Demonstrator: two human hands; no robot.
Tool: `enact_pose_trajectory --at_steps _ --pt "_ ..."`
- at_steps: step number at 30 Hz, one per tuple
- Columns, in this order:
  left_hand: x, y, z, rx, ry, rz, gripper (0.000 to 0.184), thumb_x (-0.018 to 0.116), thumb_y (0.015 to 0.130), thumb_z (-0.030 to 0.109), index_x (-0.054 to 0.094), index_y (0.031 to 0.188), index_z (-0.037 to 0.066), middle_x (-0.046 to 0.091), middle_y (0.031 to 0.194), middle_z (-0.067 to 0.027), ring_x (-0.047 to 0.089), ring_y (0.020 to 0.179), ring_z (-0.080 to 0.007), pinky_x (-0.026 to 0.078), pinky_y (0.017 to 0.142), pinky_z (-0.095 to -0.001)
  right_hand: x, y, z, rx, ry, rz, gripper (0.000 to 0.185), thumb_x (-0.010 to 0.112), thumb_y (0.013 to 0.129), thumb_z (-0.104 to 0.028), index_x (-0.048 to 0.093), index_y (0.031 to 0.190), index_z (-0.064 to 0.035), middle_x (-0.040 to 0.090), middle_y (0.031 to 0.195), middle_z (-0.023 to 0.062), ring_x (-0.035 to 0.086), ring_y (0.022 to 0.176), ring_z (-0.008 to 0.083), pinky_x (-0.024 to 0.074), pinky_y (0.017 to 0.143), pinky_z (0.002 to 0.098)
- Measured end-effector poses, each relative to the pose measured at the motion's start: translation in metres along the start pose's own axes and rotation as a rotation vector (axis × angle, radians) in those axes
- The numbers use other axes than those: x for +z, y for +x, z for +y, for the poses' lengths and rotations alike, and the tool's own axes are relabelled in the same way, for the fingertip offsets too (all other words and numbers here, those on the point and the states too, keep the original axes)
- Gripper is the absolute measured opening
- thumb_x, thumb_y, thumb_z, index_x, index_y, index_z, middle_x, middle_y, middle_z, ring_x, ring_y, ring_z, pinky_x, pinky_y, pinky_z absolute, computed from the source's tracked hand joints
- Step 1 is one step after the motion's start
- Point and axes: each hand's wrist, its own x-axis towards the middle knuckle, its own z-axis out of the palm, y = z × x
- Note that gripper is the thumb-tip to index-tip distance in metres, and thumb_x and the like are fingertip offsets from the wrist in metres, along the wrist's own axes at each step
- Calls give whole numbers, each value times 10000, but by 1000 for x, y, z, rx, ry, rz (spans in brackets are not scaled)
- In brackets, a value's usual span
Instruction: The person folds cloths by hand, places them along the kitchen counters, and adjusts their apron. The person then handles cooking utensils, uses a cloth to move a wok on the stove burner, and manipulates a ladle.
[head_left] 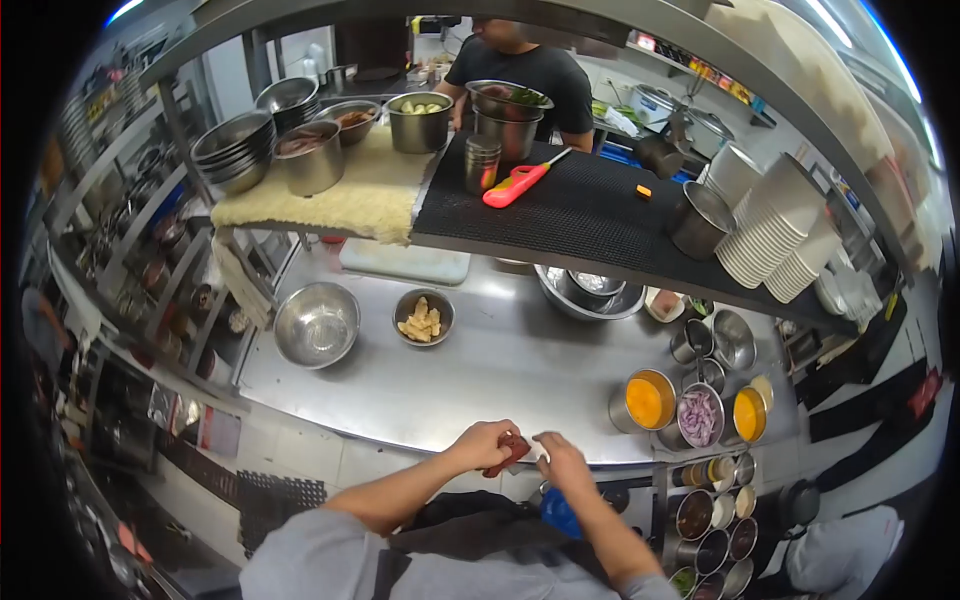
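My left hand (484,446) is closed around a small dark red piece (508,456) in front of the steel counter's near edge. Whether it is meat or a packet I cannot make out. Just to the right, my right hand (563,464) has its fingers drawn together beside a small whitish bit (540,450), too small to name. A gap of a few centimetres separates the hands. Beyond them on the counter, a small steel bowl (423,340) holds pale yellow pieces (422,320). To its left sits a larger steel bowl (317,325).
On the right of the counter (480,390) stand containers of orange liquid (648,400) and sliced purple onion (698,418). A shelf (600,235) overhangs the back, carrying a red lighter (516,186), pots and stacked white tubs (765,235). Another person (535,80) stands behind it.
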Motion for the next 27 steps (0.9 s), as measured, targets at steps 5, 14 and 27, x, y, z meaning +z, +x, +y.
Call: enact_pose_trajectory --at_steps 5,14,27 --pt "-3 16 61 122 -1 -403 321 582 773 64 640 1088 89 707 835 -135 659 588 -251 534 597 -364 -2 -41 -16 154 183 186 444 755 743 -129 628 1159 -43 585 1231 167 593 1087 363 495 916 407" --pt "11 23 74 413 -19 -317 255 594 715 78 689 952 87 716 851 -120 694 809 -286 539 749 -370 0 -83 -18 232 352 206 377 815 762 -182 652 1039 15 660 1104 162 674 981 255 532 818 342" --pt "-8 0 55 300 -330 -273 267 547 739 -24 666 973 25 700 879 -91 657 830 -154 514 777 -291 11 -77 -32 264 296 72 355 803 767 -203 656 1033 -19 675 942 114 653 819 224 509 678 332"
